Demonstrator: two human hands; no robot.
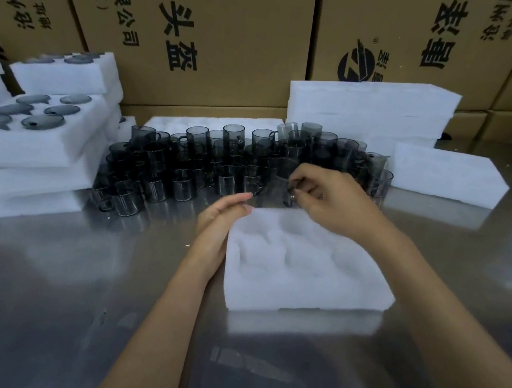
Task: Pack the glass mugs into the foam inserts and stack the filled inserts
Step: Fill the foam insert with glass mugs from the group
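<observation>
A white foam insert (306,274) with several hollow pockets lies on the metal table in front of me. My left hand (217,224) rests straight-fingered against its left edge. Just beyond the insert's far edge, my right hand (331,200) pinches the handle of a smoky glass mug (277,182). That mug stands at the front of a dense crowd of glass mugs (187,166) across the middle of the table. At the left, a stack of filled foam inserts (31,147) shows mugs sunk in its pockets.
Foam inserts are piled at the back right (371,108), one more lies flat at the right (447,175). Another foam sheet (173,124) lies behind the mugs. Cardboard boxes (210,27) wall off the back. The steel table (58,298) is reflective.
</observation>
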